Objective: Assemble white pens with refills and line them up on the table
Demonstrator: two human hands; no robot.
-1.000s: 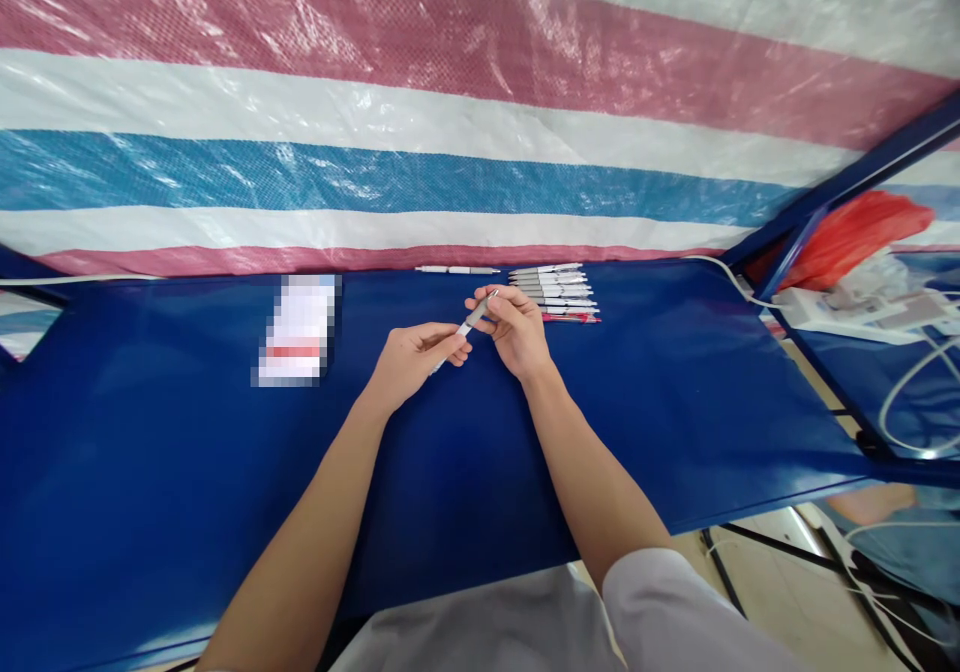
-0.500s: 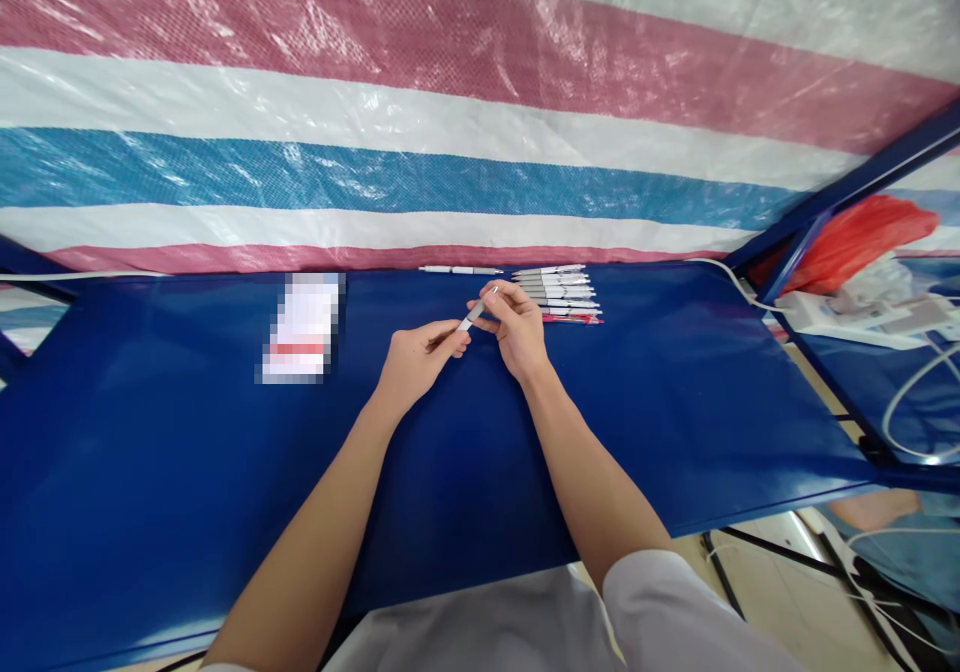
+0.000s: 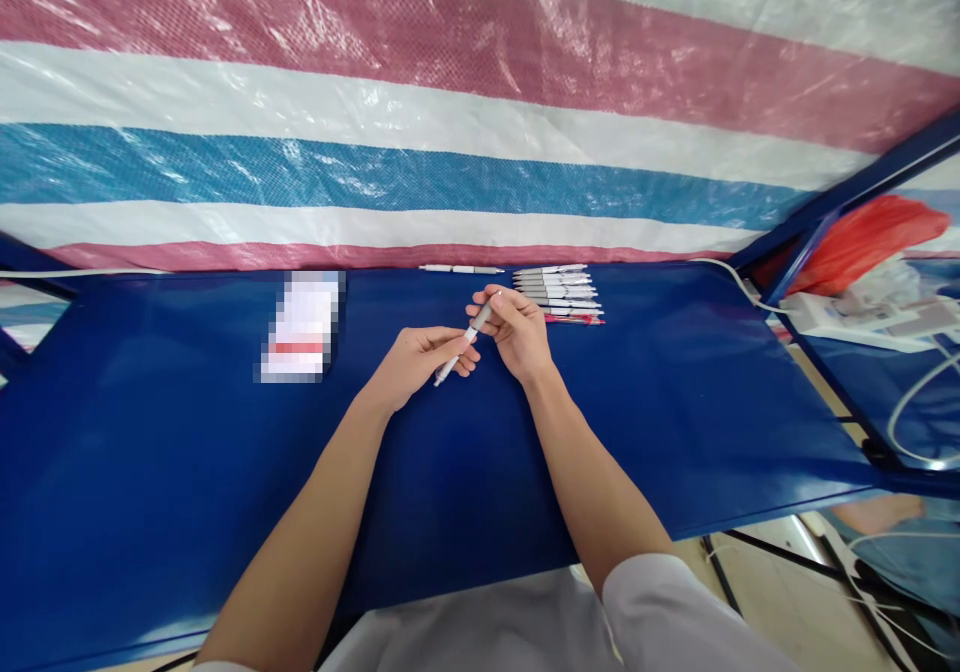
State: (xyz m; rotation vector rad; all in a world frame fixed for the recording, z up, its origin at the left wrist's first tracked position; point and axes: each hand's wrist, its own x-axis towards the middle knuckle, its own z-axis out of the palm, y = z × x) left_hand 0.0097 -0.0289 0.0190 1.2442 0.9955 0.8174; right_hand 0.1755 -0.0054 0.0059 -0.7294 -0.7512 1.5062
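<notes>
A white and grey pen (image 3: 451,365) slants between my two hands above the blue table. My left hand (image 3: 420,360) pinches it around the middle, with its clip end sticking out toward the lower left. At the upper, grey end, my right hand (image 3: 519,330) closes thumb and fingers on the pen near its tip. Just behind my right hand lies a row of several white and grey pens (image 3: 559,282), with a red pen (image 3: 574,320) at its near side. Another white pen (image 3: 460,269) rests alone at the table's back edge.
The blue table (image 3: 187,512) carries a blurred white sheet or packet (image 3: 300,327) at left. Behind hangs a striped plastic sheet (image 3: 420,177). At right are a blue metal frame (image 3: 847,192), a red bag (image 3: 874,237) and a white power strip (image 3: 855,322) with cables.
The pen has shifted in my hands, so more of it shows, its clip end now out below my left hand. My right fingers have changed their hold near the tip. The row of pens is unchanged.
</notes>
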